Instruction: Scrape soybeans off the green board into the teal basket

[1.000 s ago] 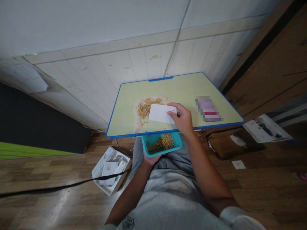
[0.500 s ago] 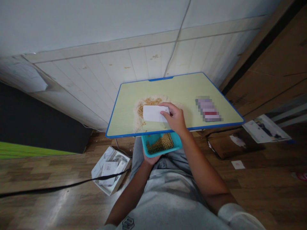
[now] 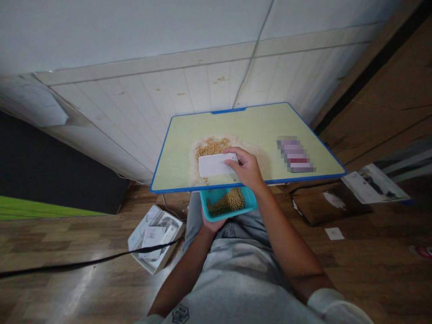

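My right hand [image 3: 247, 166] pinches one end of a flat white rectangular card [image 3: 214, 165], held over the pale green tabletop [image 3: 184, 130]. Behind the card lies a heap of yellow beans, likely soybeans [image 3: 213, 146], ringed by spread white grains [image 3: 231, 138] that look like rice. Under the table's front edge, my left hand [image 3: 213, 223] grips a turquoise plastic basket [image 3: 250, 203] from below, its fingers partly hidden. Inside the basket, more of the same beans [image 3: 229, 200] lie banked toward the right side.
A pixelated flat item [image 3: 295, 155] lies on the table's right side. On the floor to the left, an open white box [image 3: 157, 263] holds papers and cables, with a black strap [image 3: 101, 260] crossing it. A brown carton [image 3: 332, 204] stands at right, and a wall rises behind the table.
My right hand has drawn the white card slightly toward the table's front edge, uncovering more beans behind it. The left hand and the basket have stayed nearly in place.
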`<state>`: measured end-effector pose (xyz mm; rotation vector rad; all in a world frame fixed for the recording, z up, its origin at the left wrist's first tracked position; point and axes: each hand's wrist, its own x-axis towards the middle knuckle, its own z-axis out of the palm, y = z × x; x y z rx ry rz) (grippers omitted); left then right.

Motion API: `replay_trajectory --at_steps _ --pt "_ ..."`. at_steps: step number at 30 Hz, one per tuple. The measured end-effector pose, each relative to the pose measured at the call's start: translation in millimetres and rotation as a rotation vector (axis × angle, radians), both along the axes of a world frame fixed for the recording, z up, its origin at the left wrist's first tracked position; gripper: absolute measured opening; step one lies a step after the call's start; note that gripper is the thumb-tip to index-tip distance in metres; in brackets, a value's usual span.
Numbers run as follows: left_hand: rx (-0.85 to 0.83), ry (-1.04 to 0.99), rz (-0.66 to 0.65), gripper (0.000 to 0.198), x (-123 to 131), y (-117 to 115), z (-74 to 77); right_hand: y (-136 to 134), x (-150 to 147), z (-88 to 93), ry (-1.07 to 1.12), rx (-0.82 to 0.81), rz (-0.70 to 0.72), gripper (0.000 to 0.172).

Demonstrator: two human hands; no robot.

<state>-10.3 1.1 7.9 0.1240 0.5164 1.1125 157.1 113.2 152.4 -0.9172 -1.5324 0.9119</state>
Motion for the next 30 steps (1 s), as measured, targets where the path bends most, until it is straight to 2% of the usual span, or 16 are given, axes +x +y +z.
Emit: replay_trajectory --at_steps 4,10,14,23,30 --pt "-0.052 -0.043 0.053 0.077 1.2 0.5 -2.4 -2.7 0.9 0.7 0.023 0.014 0.034 0.026" --pt "-0.008 -0.124 0.074 0.071 3.8 1.0 6.1 -6.4 6.0 0.8 -0.006 0.021 0.033 0.028" --pt "0.034 -0.115 0.046 0.073 3.2 2.6 0.3 -7.8 8.9 1.3 0.0 0.032 0.07 0.027" --pt "-0.044 -0.138 0.068 0.077 -0.2 6.1 -13.8 -10.5 13.5 -1.9 -0.02 0.061 0.105 0.024" --pt "-0.084 -0.159 0.101 0.075 2.8 4.9 -4.4 -16.2 16.5 1.4 0.04 0.04 0.111 0.025"
